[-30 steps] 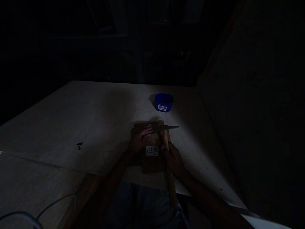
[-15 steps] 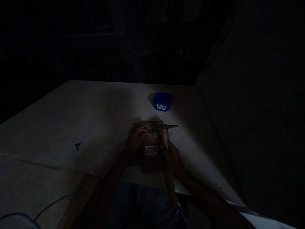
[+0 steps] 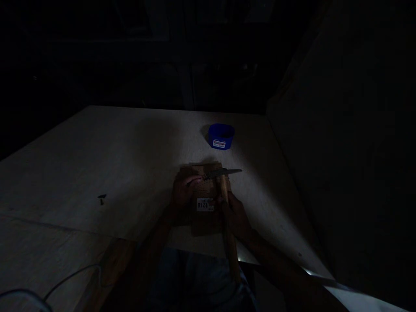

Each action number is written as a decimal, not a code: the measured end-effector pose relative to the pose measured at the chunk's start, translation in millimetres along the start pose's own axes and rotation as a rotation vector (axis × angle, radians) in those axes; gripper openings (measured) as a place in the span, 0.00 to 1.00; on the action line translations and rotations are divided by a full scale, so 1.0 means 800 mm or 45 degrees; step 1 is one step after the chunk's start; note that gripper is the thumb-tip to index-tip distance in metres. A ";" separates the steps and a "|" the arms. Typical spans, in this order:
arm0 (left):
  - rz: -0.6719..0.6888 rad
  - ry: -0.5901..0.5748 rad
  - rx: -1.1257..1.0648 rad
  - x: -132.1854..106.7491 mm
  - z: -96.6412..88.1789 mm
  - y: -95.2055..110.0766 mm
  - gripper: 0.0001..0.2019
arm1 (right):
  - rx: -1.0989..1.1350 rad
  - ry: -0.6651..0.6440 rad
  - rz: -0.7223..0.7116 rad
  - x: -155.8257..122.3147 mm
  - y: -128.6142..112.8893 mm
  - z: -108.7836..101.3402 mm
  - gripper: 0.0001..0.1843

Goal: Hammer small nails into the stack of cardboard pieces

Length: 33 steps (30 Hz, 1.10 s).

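Low in the middle of the view, my right hand (image 3: 236, 216) is closed around the wooden handle of a hammer (image 3: 225, 186). Its long, dark metal head tapers to a point on the right and lies over the far part of a cardboard piece (image 3: 206, 227). My left hand (image 3: 183, 190) rests on the cardboard's left side, fingertips pinched together by the left end of the hammer head. Whatever those fingers hold is too small and dark to name. Small dark specks show on the cardboard there. A white label (image 3: 204, 205) marked 1218 sits between my hands.
A blue plastic tub (image 3: 221, 138) with a white label stands beyond the cardboard on the pale tabletop (image 3: 156, 134). Small dark pieces (image 3: 102, 198) lie to the left. A cable (image 3: 73, 273) crosses the lower left corner. A dark wall (image 3: 341, 143) rises on the right.
The view has shifted slightly and grown dimmer. My left fingers are a little flatter and closer together near the hammer head. The hammer stays in my right hand, almost unmoved.
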<state>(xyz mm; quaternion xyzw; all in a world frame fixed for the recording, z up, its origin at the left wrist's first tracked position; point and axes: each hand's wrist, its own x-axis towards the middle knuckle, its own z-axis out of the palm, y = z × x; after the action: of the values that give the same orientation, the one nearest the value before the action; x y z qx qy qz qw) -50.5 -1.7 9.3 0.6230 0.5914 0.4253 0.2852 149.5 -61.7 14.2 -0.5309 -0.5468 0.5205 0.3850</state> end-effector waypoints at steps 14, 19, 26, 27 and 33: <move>0.102 -0.047 0.012 -0.002 -0.001 -0.001 0.11 | -0.011 0.004 -0.001 -0.001 0.004 0.000 0.19; 0.123 -0.050 0.039 -0.003 0.001 -0.006 0.11 | -0.018 0.014 -0.003 -0.002 0.004 -0.001 0.19; 0.013 0.007 0.022 -0.004 0.009 -0.011 0.11 | 0.035 -0.013 0.002 -0.003 0.009 -0.001 0.20; 0.012 0.008 0.011 -0.004 0.010 -0.011 0.11 | 0.046 -0.017 0.008 -0.002 0.008 -0.001 0.20; 0.047 -0.003 -0.050 -0.004 0.012 -0.012 0.10 | 0.011 -0.026 -0.001 -0.004 -0.025 -0.016 0.19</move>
<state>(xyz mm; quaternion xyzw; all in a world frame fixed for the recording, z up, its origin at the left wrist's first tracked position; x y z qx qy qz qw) -46.8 -2.3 -3.6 0.6285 0.5711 0.4412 0.2902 158.8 -61.1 35.9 -0.5237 -0.5486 0.5282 0.3819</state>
